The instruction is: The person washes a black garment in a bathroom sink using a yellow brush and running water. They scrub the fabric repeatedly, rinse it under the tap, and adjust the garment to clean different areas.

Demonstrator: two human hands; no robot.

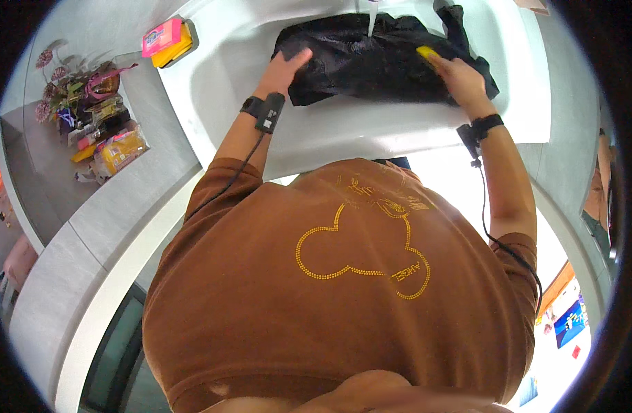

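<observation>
A dark, wet-looking cloth garment (362,67) lies spread in a white sink basin (228,77), under a thin stream of water (372,18) falling from the top of the view. At the garment's left end is my left hand (287,69), thumb raised over the fabric and the other fingers hidden behind or beneath it. My right hand (458,77) holds a yellow bar (428,53), which looks like soap, over the right part of the cloth. A narrow part of the garment reaches up the basin's right side.
Pink and yellow soap packs (166,44) sit on the basin's upper left corner. Left of it, a recessed shelf (27,149) holds bottles, packets and dried flowers (52,88). Cables run from bands on both wrists.
</observation>
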